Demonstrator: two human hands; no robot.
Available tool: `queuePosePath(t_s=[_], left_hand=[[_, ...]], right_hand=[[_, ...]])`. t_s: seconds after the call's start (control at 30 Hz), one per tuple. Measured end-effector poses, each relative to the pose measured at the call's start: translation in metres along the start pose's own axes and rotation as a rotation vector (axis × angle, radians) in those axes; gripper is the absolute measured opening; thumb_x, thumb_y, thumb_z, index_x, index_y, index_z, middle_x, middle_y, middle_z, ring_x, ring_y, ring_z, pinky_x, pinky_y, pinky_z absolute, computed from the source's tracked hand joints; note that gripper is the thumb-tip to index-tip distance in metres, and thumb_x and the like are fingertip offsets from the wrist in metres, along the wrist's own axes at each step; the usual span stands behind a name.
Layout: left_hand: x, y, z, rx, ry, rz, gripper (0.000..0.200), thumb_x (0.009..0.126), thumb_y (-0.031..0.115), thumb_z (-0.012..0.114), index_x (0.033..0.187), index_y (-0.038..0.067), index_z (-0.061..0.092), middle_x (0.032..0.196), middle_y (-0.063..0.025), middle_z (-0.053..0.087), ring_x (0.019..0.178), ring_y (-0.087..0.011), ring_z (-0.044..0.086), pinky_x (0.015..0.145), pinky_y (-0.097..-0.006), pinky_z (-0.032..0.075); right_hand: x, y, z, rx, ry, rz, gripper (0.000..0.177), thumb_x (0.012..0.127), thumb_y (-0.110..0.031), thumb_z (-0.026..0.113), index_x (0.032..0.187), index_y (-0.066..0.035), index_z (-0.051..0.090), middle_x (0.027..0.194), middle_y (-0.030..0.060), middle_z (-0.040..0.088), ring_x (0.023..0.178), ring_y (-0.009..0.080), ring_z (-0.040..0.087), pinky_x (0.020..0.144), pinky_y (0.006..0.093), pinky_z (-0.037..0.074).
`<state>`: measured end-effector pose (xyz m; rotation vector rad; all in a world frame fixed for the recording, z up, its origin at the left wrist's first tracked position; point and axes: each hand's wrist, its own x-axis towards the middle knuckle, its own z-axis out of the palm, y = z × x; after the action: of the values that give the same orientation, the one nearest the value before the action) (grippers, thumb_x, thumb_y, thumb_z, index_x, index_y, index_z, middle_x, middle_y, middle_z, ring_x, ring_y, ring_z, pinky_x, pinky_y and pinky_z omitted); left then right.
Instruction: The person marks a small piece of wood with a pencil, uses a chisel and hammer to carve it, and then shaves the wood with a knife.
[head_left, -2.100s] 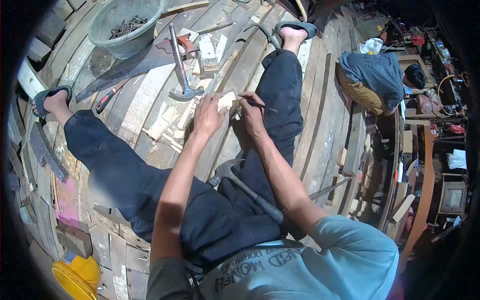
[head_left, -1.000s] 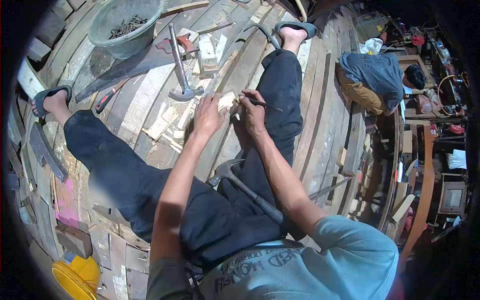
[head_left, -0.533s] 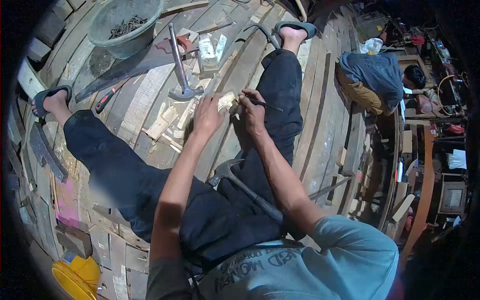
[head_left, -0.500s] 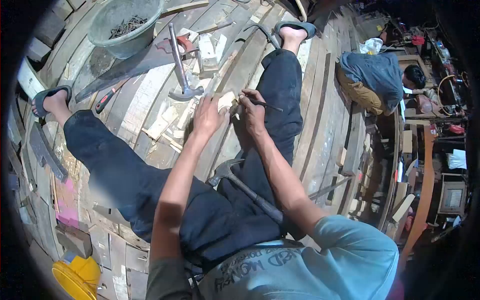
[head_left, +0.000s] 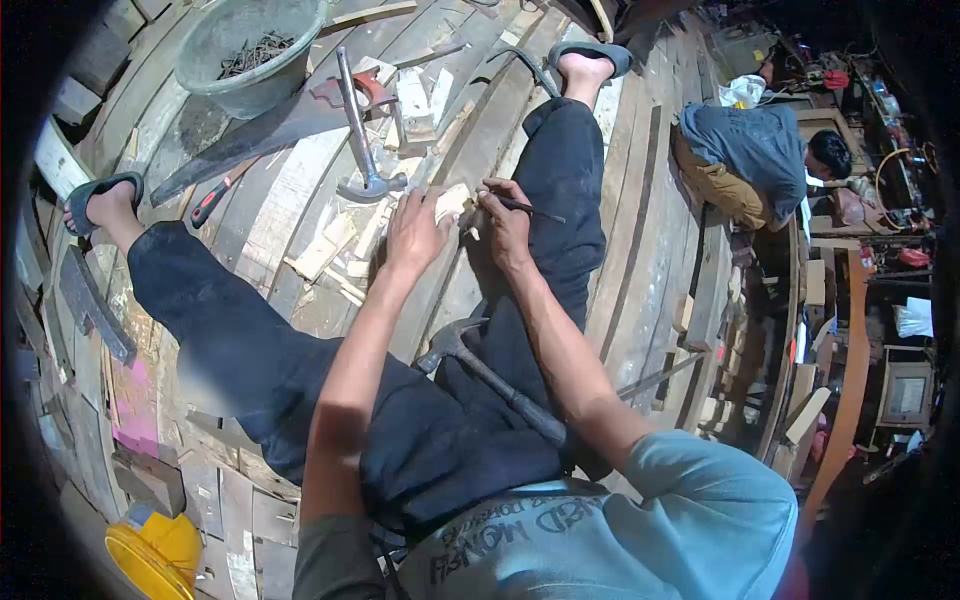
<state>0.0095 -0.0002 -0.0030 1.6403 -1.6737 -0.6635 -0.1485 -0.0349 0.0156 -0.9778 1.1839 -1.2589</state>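
My left hand is closed on a small pale wood piece, its fingers along the left side. Close to its other end, my right hand pinches a thin dark pencil-like tool, which sticks out to the right over my leg. Whether the tool's near end touches the wood is hidden by the fingers. Just beyond my left hand, a claw hammer rests with its head towards me. Between my thighs lies a second claw hammer. Wood offcuts are scattered left of my left hand.
A handsaw and a red-black screwdriver lie on the plank floor. Beyond them stands a grey tub holding nails. A yellow bucket is at lower left. Another person bends down at the right.
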Motion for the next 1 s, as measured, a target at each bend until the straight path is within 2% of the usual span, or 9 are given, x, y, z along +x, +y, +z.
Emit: queuePosePath(t_s=[0.1,0.2,0.4,0.5,0.7,0.9,1.0], left_hand=[[0.0,0.002,-0.002,0.002,-0.008,-0.014,0.045,0.084,0.02,0.072,0.124,0.007,0.057,0.113,-0.0194,0.059,0.11,-0.0388,0.056,0.095,-0.0482,0.046],[0.001,0.004,-0.004,-0.005,-0.022,-0.017,0.047,0.084,0.02,0.072,0.126,0.006,0.057,0.114,-0.0196,0.059,0.11,-0.0389,0.056,0.095,-0.0477,0.046],[0.001,0.001,0.0,0.016,-0.017,-0.023,0.047,0.084,0.021,0.072,0.127,0.007,0.057,0.117,-0.0193,0.058,0.111,-0.0386,0.055,0.097,-0.0473,0.045],[0.001,-0.001,0.0,0.02,-0.025,-0.023,0.047,0.084,0.022,0.072,0.127,0.007,0.057,0.118,-0.0191,0.058,0.113,-0.0382,0.054,0.097,-0.0473,0.045],[0.001,0.0,0.0,0.033,-0.031,-0.043,0.047,0.084,0.022,0.072,0.126,0.008,0.057,0.119,-0.018,0.058,0.114,-0.0378,0.054,0.097,-0.0468,0.045],[0.001,0.002,-0.004,0.006,-0.067,-0.046,0.047,0.084,0.022,0.072,0.126,0.008,0.057,0.12,-0.0179,0.058,0.116,-0.0375,0.053,0.099,-0.0458,0.045],[0.002,0.001,-0.003,0.008,-0.064,-0.052,0.047,0.084,0.022,0.071,0.126,0.008,0.057,0.12,-0.0182,0.058,0.116,-0.0379,0.053,0.099,-0.0455,0.044]], right_hand=[[0.0,0.001,-0.001,-0.028,-0.002,-0.024,0.017,0.087,-0.001,0.069,0.103,-0.001,0.066,0.09,0.003,0.064,0.081,0.01,0.06,0.074,0.0227,0.047],[0.003,0.005,-0.005,-0.057,-0.036,-0.022,0.018,0.088,-0.001,0.065,0.106,-0.001,0.065,0.096,0.006,0.066,0.085,0.0136,0.063,0.075,0.027,0.052],[0.002,0.006,-0.007,-0.065,-0.022,-0.014,0.019,0.087,0.0,0.064,0.106,-0.001,0.065,0.097,0.0062,0.066,0.086,0.0135,0.062,0.077,0.0274,0.051],[0.002,0.005,-0.004,-0.064,-0.017,-0.043,0.018,0.088,0.0,0.067,0.105,-0.001,0.065,0.089,0.0024,0.064,0.08,0.0096,0.06,0.072,0.0225,0.047],[0.002,0.003,-0.003,-0.008,-0.037,-0.035,0.018,0.088,0.0,0.066,0.106,-0.001,0.065,0.09,0.0029,0.064,0.08,0.0102,0.059,0.074,0.0232,0.047],[-0.003,-0.008,0.005,-0.156,0.008,0.019,0.016,0.088,-0.008,0.071,0.102,-0.001,0.067,0.09,0.0014,0.063,0.08,0.0084,0.056,0.072,0.023,0.045],[-0.007,-0.018,0.01,-0.108,0.002,0.062,0.016,0.087,-0.01,0.072,0.1,-0.002,0.067,0.09,0.0009,0.062,0.08,0.008,0.055,0.071,0.0226,0.044]])
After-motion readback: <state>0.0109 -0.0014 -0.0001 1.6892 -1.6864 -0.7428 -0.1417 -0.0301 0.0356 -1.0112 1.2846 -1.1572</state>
